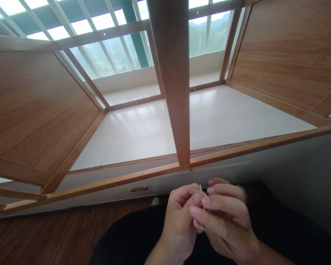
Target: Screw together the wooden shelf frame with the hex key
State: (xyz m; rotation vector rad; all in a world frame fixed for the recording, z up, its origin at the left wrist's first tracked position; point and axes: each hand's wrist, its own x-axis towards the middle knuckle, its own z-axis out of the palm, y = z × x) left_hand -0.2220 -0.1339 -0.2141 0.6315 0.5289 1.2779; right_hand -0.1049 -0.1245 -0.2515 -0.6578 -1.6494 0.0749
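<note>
In front of my lap, my left hand (180, 217) and my right hand (230, 217) meet at the fingertips. Between them is a thin greyish metal rod (201, 189), mostly covered by fingers, so its exact kind does not show. My left thumb and forefinger pinch it. The right thumb and fingers close in on it from the other side. Just beyond the hands runs the front rail (121, 181) of a wooden frame, joined by a brown wooden post (172, 73). A small dark fitting (190, 169) shows at the foot of that post.
Wooden panels stand on the left (44, 106) and right (289, 51) of the frame. Behind it lies a white ledge (138, 132) below a barred window (110, 55). A brass-coloured handle (138, 189) sits on the low white front. Dark wooden floor (44, 235) shows at lower left.
</note>
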